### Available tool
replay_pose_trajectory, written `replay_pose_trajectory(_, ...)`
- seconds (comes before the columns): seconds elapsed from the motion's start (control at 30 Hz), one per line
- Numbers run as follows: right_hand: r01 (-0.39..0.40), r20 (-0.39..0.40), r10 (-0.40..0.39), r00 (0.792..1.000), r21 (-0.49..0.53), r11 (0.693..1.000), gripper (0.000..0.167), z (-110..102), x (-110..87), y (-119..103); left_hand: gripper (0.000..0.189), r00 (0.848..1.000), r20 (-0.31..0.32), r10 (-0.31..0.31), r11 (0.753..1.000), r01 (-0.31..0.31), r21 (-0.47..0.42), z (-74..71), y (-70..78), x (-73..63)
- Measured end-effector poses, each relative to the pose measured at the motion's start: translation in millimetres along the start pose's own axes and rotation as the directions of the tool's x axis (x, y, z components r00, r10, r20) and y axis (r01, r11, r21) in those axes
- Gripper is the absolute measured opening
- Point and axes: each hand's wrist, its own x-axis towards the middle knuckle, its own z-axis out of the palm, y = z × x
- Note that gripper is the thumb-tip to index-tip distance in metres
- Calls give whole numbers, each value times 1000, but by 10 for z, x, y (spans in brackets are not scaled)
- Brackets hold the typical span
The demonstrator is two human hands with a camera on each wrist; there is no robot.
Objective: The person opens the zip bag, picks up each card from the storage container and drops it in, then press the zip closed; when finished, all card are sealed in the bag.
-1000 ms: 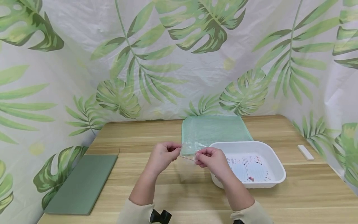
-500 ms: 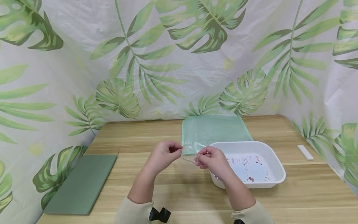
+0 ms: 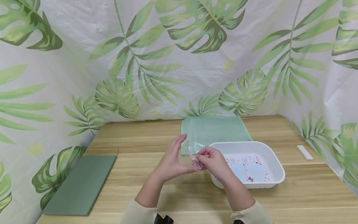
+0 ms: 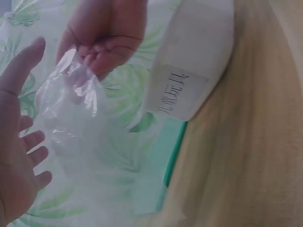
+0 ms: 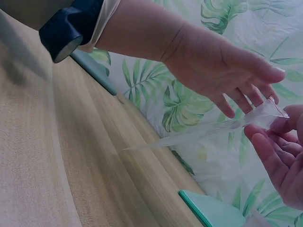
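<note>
A clear plastic bag [image 4: 71, 118] with a thin reddish line along its mouth [image 5: 280, 111] hangs between my two hands. My right hand [image 3: 213, 160] pinches it near the mouth between thumb and fingers. My left hand [image 3: 172, 161] is spread on the other side of the bag, thumb and fingers apart, gripping nothing. In the left wrist view the left fingers [image 4: 35, 149] stand beside the crinkled film. The bag's lower part tapers away toward the table in the right wrist view.
A white plastic tray [image 3: 277, 166] holds printed paper sheets [image 3: 251, 168] at the right. Behind it lies a green mesh pouch [image 3: 215, 129]. A dark green board [image 3: 81, 183] lies at the left, a small white bar [image 3: 305, 152] at the far right. Leaf-patterned cloth surrounds the wooden table.
My left hand has let go of the bag's edge and spread its fingers, its thumb now lower near the right hand. The right hand keeps its pinch, with the bag's mouth now tilted more upright.
</note>
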Motion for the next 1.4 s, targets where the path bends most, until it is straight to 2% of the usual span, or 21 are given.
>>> replay_pose_trajectory(0.1,3,-5,-3,1000,-12,1000,15,6,-5,-3,129,1000,22,0,997,-2,82,73,-28,-22)
replay_pose_trajectory(0.23,8,0,-8,1000,-10,1000,15,10,-7,7,134,1000,12,14,989,-16,149,162,-55,-40)
replay_pose_trajectory(0.43,-9,10,8,1000,19,1000,11,24,-15,9,121,999,-33,0,993,4,118,210,-61,-47)
replay_pose_trajectory(0.67,-49,-1,49,999,67,997,8,17,-18,-5,101,997,-77,10,999,-7,50,181,-95,-49)
replay_pose_trajectory(0.93,-86,-11,87,996,63,994,9,-1,-24,-12,85,991,-109,72,996,-67,54,146,-116,-49)
replay_pose_trajectory(1.07,-75,-57,77,995,29,997,16,-2,-4,0,83,990,-112,84,993,-73,98,131,-115,-40)
replay_pose_trajectory(1.13,-52,-113,49,992,-26,998,16,1,5,1,84,991,-106,84,986,-68,154,126,-124,-31)
replay_pose_trajectory(1.23,10,-181,-35,983,-135,991,14,18,0,-7,83,992,-83,90,960,-65,271,130,-148,-15)
replay_pose_trajectory(1.33,68,-181,-105,978,-201,977,14,51,-17,-13,84,992,-42,120,923,-96,373,157,-174,-4)
replay_pose_trajectory(1.4,82,-152,-113,982,-197,977,14,81,-25,-6,85,989,-18,148,897,-127,422,184,-189,-5)
